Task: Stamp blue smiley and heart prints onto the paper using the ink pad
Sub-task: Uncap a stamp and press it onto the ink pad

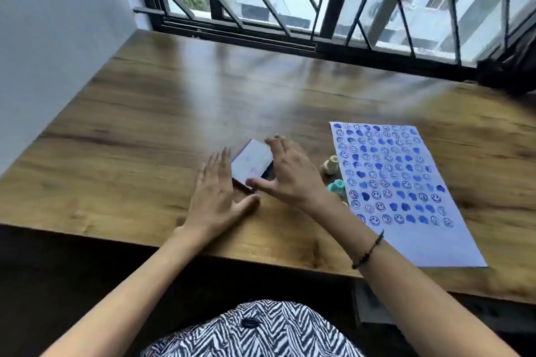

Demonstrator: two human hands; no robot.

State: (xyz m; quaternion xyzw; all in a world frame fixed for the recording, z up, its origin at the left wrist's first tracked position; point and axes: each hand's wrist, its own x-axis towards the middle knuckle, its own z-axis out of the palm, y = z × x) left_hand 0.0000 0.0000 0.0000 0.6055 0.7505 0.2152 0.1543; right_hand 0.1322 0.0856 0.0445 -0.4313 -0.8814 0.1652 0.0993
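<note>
The ink pad (252, 164) sat on the wooden counter (174, 113), its pale lid tilted over the dark base. The right hand (290, 174) arched over it, fingers (274, 143) spread, thumb at the near edge; whether it gripped the lid was unclear. The left hand (217, 197) lay flat beside it, fingers together, thumb out. Just right, a cream stamp (330, 164) and a teal stamp (336, 186) stood beside the paper (420, 238), rows of blue smileys and hearts covering it.
</note>
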